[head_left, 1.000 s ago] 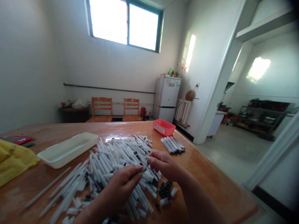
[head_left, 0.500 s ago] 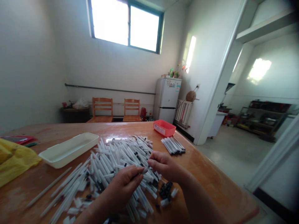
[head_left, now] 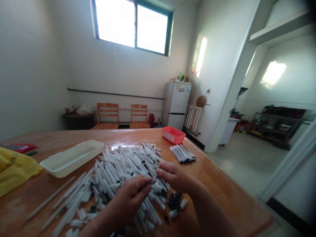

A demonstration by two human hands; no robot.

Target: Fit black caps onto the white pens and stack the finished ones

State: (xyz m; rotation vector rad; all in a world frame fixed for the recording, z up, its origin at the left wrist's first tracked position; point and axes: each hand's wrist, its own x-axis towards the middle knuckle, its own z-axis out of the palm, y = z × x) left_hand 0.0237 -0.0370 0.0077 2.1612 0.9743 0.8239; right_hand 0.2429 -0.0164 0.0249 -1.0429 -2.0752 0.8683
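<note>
A large heap of whitish translucent pen tubes (head_left: pixel 123 164) with black bits among them lies on the table. Over its near right part, my left hand (head_left: pixel 132 194) is closed, thumb and fingers pinching something small that I cannot make out. Just to the right, my right hand (head_left: pixel 170 172) is closed too, fingertips together near the left one; what they hold is hidden. Below my right hand sits a cluster of small black caps (head_left: pixel 174 200) beside short clear pieces. A row of pens with black ends (head_left: pixel 182 154) lies beyond my right hand.
A cream tray (head_left: pixel 71 159) stands at the left, with a yellow cloth or bag (head_left: pixel 17 169) beside it. Long thin tubes (head_left: pixel 50 198) lie at the near left. A red basket (head_left: pixel 173 135) is near the far right table edge. Two wooden chairs (head_left: pixel 108 115) stand beyond.
</note>
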